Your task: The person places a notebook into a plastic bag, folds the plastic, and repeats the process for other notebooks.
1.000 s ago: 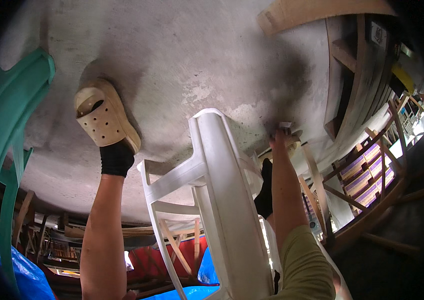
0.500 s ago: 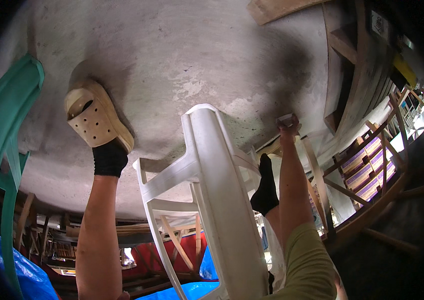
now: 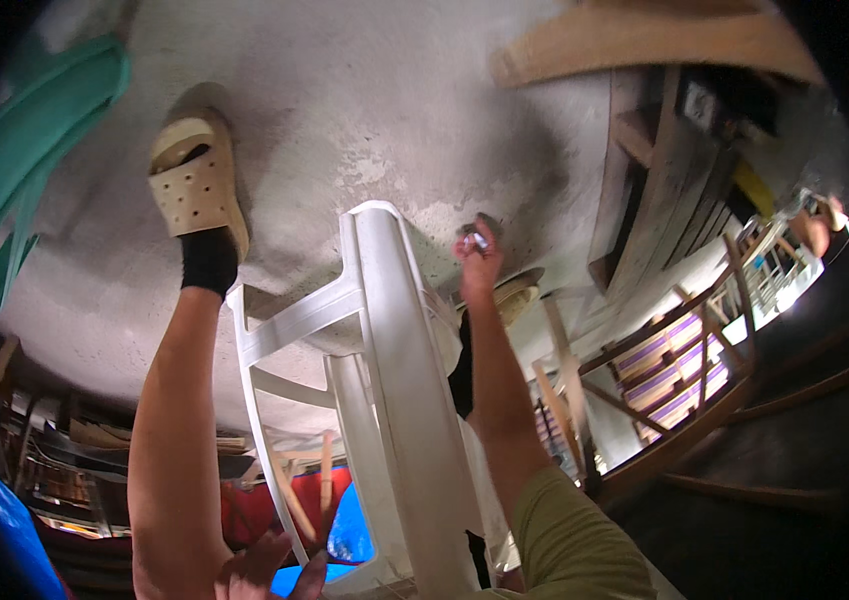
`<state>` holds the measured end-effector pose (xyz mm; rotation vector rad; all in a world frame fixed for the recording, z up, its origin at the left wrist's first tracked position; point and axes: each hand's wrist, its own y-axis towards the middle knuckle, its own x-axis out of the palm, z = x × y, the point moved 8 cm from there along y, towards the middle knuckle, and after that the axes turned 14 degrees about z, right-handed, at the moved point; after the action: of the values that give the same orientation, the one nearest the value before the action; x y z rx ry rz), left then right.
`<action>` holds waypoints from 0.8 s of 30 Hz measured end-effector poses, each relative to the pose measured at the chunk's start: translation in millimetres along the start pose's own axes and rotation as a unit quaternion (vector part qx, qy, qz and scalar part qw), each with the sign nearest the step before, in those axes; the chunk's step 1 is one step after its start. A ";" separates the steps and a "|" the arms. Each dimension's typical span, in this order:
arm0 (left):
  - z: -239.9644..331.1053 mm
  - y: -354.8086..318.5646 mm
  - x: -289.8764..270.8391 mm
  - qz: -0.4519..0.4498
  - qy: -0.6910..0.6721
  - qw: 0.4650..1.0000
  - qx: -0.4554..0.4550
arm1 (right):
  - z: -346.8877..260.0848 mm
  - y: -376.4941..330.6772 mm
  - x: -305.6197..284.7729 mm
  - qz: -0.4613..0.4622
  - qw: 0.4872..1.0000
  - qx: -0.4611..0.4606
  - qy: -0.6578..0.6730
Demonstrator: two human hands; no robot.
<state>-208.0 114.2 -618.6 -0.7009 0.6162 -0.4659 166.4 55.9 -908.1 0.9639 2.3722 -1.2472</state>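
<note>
White moulded-plastic chair point(image 3: 396, 350), open-framed, long and grooved, far end pointing just short of twelve o'clock, small shiny object point(image 3: 481, 241), blurred, between three and four o'clock from that end.

The person has two hands, one left hand point(image 3: 266, 572) and one right hand point(image 3: 481, 264). There are two tan clogs point(image 3: 194, 192), two black socks point(image 3: 209, 260), one white chair point(image 3: 394, 340), one green plastic thing point(image 3: 6, 190) and one small shiny thing point(image 3: 480, 241).
</note>
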 end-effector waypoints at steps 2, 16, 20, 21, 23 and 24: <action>18.1 -47.9 -14.4 -0.023 -0.017 0.999 -0.018 | -22.3 -33.3 26.1 -0.020 0.998 0.066 -0.014; 2.1 -99.6 3.4 0.068 -0.274 0.941 -0.185 | -341.1 -427.1 217.1 -0.425 0.822 -0.374 -0.062; 3.1 -129.7 -105.1 0.418 -0.457 0.774 -0.131 | -410.9 -550.6 211.4 -0.574 0.732 -0.360 -0.075; 9.9 -146.0 -135.6 0.480 -0.486 0.724 -0.098 | -414.9 -580.4 205.7 -0.660 0.657 -0.348 -0.102; 27.0 -191.1 -208.0 0.592 -0.382 0.708 -0.056 | -421.2 -630.4 190.7 -0.742 0.554 -0.339 -0.167; 24.9 -210.4 -234.0 0.640 -0.380 0.666 -0.050 | -420.0 -655.9 184.0 -0.755 0.512 -0.361 -0.194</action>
<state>-401.5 119.3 -369.4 -0.3462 0.1955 1.1698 -392.7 212.4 -357.3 -1.8139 2.4758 -0.3085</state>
